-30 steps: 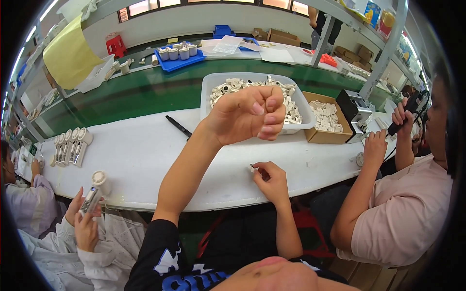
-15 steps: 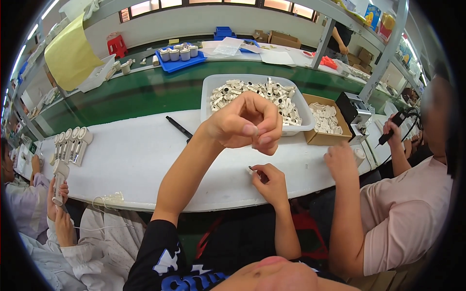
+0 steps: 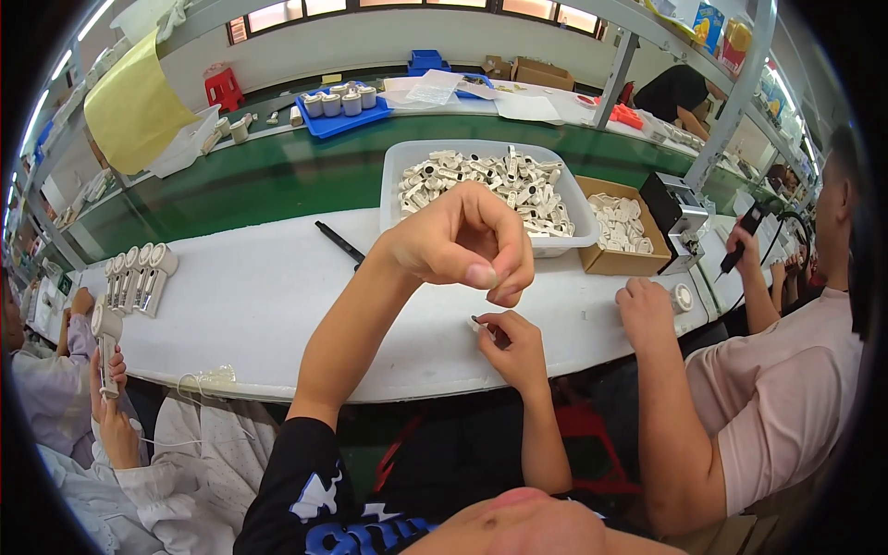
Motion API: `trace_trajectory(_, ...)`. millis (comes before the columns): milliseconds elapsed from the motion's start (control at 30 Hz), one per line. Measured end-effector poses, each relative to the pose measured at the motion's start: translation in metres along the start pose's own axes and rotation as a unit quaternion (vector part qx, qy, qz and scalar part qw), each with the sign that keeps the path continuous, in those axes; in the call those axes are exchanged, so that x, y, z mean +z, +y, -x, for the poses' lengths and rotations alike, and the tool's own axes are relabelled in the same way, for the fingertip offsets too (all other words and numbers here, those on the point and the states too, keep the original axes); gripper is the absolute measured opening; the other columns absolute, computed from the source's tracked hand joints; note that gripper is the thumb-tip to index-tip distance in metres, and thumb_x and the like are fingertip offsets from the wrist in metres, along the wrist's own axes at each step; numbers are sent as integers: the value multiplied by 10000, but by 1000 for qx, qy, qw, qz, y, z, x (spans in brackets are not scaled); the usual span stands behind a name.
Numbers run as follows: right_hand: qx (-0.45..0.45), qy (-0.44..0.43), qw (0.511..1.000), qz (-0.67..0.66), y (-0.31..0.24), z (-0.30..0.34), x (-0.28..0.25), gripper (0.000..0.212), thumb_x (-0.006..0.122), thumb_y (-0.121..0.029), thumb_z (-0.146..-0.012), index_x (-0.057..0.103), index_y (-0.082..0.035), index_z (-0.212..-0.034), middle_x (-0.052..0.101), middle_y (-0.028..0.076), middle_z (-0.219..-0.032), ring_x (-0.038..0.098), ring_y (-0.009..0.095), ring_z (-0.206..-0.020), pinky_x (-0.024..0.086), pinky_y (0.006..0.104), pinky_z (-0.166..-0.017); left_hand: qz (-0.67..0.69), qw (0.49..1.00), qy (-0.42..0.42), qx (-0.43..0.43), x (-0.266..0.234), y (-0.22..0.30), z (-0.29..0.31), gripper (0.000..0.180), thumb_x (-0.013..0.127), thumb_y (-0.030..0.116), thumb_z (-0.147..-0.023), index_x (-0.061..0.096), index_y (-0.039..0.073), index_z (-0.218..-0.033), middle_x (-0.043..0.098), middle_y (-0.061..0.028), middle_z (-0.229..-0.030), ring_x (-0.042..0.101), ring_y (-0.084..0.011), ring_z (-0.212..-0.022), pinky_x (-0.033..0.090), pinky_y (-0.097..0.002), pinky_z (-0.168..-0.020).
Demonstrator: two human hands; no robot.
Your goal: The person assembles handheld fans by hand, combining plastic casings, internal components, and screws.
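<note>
My left hand (image 3: pixel 465 239) is raised over the bench, in front of the bin. Its thumb and fingertips are pinched together, and whatever they may hold is hidden. Lower and to the right, my right hand (image 3: pixel 518 350) stays close to the white bench top (image 3: pixel 416 342). Between its thumb and fingers it grips a small white plastic part (image 3: pixel 478 326) with a dark tip. Behind my left hand stands a translucent bin (image 3: pixel 585 222) heaped with small white parts (image 3: pixel 490 176), some with black round spots.
Right of the bin are a cardboard box (image 3: pixel 618 265) of flat white pieces and a black-and-silver machine (image 3: pixel 680 222). A black pen-like tool (image 3: pixel 339 244) lies left. White handled devices (image 3: pixel 153 277) stand farther left. Co-workers sit on both sides; the right one holds a black electric screwdriver (image 3: pixel 746 239).
My left hand has shifted slightly, still pinched; my right hand barely moves. The right co-worker's near hand has settled lower on the bench. The left co-worker's white device is more upright.
</note>
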State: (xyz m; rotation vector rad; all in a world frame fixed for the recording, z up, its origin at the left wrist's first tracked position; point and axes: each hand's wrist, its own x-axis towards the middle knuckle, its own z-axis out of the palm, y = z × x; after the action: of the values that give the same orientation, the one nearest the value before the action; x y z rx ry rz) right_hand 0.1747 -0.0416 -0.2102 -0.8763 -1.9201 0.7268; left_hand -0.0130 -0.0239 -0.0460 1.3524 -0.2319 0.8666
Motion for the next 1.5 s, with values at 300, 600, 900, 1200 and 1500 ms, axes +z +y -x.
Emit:
trace_trajectory(300,-19,16,1000,-18,11,2,10,156,677,-38,-778,696,-21,-931,619,99,-762,616,211,-626,510,312,-590,-27,995,74,-53,-24,-19,5,196,767,97,-766,606,-15,-780,628,-119,-773,522,-161,-643,443,-312,-559)
trace_trajectory(600,-131,-8,981,-145,-14,63,7,223,706,22,-754,692,-17,-973,656,91,-839,632,175,-660,509,273,-579,-636,748,146,-123,-52,-124,-48,441,657,-48,-698,611,27,-1130,649,-100,-1136,656,-241,-925,535,-350,-772)
trace_trajectory(900,-53,-87,958,-267,-40,117,-3,195,704,33,-783,694,7,-976,670,81,-846,607,136,-641,483,244,-567,-780,602,-136,-103,-88,-180,-96,497,675,-76,-669,622,97,-1132,596,-74,-1204,571,-264,-1138,496,-380,-906)
trace_trajectory(1200,-34,-25,971,-236,-36,97,-31,221,706,55,-770,693,20,-988,678,92,-845,596,118,-658,460,220,-569,-797,594,-93,-59,-92,-177,-74,377,690,-39,-677,633,107,-1020,552,-81,-1097,570,-289,-1036,500,-375,-868)
trace_trajectory(1500,40,91,970,-220,-39,106,-50,191,687,86,-790,676,63,-979,662,101,-904,596,119,-741,467,225,-629,-730,637,73,-236,-15,-79,0,606,816,173,-531,646,77,-1105,539,-109,-989,560,-323,-938,500,-373,-794)
